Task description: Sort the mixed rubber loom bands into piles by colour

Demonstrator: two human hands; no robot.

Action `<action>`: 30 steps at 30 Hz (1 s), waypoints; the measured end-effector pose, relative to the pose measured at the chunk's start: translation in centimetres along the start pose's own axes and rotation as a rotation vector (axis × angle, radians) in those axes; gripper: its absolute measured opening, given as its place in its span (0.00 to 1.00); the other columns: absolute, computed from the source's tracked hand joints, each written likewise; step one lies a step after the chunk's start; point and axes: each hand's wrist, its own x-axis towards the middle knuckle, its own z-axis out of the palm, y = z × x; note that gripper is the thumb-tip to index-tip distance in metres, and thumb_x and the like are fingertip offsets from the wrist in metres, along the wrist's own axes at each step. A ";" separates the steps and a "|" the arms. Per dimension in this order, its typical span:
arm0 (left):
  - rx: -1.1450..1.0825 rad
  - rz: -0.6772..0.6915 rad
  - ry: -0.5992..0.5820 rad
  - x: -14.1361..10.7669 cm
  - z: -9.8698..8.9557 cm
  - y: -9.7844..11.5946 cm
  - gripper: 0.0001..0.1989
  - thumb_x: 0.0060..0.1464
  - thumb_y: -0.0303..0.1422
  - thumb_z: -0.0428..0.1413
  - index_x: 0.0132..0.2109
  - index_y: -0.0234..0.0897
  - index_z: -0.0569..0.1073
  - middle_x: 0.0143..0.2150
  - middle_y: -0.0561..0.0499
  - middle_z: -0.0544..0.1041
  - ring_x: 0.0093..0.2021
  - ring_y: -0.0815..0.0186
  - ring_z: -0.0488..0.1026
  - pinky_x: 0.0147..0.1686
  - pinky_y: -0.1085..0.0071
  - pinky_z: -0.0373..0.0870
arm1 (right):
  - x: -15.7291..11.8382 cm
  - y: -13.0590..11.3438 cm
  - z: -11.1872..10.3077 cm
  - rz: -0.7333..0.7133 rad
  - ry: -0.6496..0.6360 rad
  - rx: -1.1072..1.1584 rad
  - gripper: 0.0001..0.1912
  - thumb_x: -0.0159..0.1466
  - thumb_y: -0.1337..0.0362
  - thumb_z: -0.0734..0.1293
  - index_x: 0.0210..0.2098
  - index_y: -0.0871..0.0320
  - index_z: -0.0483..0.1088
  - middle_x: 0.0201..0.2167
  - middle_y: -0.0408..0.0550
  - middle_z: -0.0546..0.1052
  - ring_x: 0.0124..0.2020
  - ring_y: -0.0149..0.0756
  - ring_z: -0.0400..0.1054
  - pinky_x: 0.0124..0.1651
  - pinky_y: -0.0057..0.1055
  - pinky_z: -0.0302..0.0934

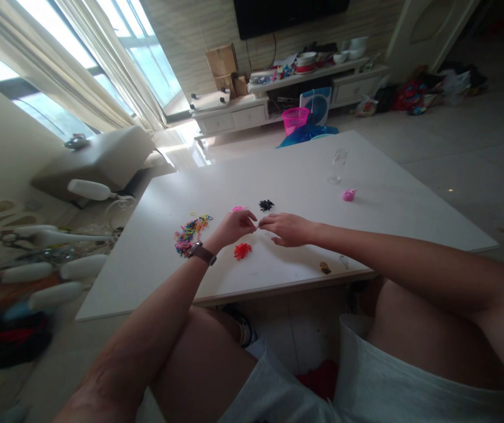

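Note:
Over the middle of the white table [296, 176], my left hand [235, 226] and my right hand [288, 228] meet at the fingertips. Both hands are closed in a pinch around something tiny and pinkish, too small to name. A pink pile [238, 208] shows partly behind my left hand. Small black pieces [266, 205] lie just beyond the fingertips, and a red-orange pile [242, 251] lies nearer to me. Left of my watch wrist is a heap of mixed coloured pieces [190, 232].
A clear glass-like object [339, 164] and a pink item [348, 195] stand at the right back. A small yellow figure [325, 268] and a clear piece [344, 261] lie by the front edge [278, 289]. A pink basket [295, 120] is beyond the table.

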 end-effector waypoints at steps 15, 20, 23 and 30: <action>0.352 -0.330 0.399 1.3 -4.1 -4.8 0.05 0.43 0.27 0.61 0.29 0.38 0.82 0.24 0.48 0.80 0.31 0.59 0.78 0.37 0.66 0.73 | -0.3 0.9 0.0 0.074 -0.016 0.013 0.21 0.61 0.70 0.68 0.54 0.62 0.73 0.58 0.59 0.73 0.58 0.50 0.69 0.59 0.45 0.66; 0.335 -0.374 0.419 2.1 -3.8 -5.6 0.05 0.43 0.28 0.62 0.30 0.37 0.83 0.26 0.45 0.81 0.32 0.58 0.79 0.38 0.66 0.73 | -0.3 1.2 0.0 0.087 -0.003 0.023 0.21 0.61 0.70 0.68 0.54 0.61 0.73 0.57 0.58 0.74 0.57 0.49 0.69 0.59 0.45 0.65; 0.308 -0.369 0.402 2.4 -3.7 -5.8 0.07 0.44 0.29 0.64 0.34 0.35 0.83 0.31 0.43 0.83 0.35 0.57 0.80 0.41 0.65 0.74 | -0.3 1.4 0.0 0.114 -0.012 0.024 0.20 0.61 0.69 0.69 0.53 0.61 0.73 0.58 0.58 0.73 0.58 0.50 0.68 0.59 0.45 0.65; 0.247 -0.316 0.324 2.4 -3.4 -5.6 0.12 0.45 0.29 0.65 0.39 0.34 0.83 0.35 0.42 0.84 0.37 0.56 0.81 0.42 0.65 0.74 | -0.2 2.8 0.5 0.240 0.018 0.049 0.16 0.62 0.69 0.69 0.50 0.59 0.74 0.57 0.57 0.74 0.57 0.49 0.69 0.60 0.43 0.65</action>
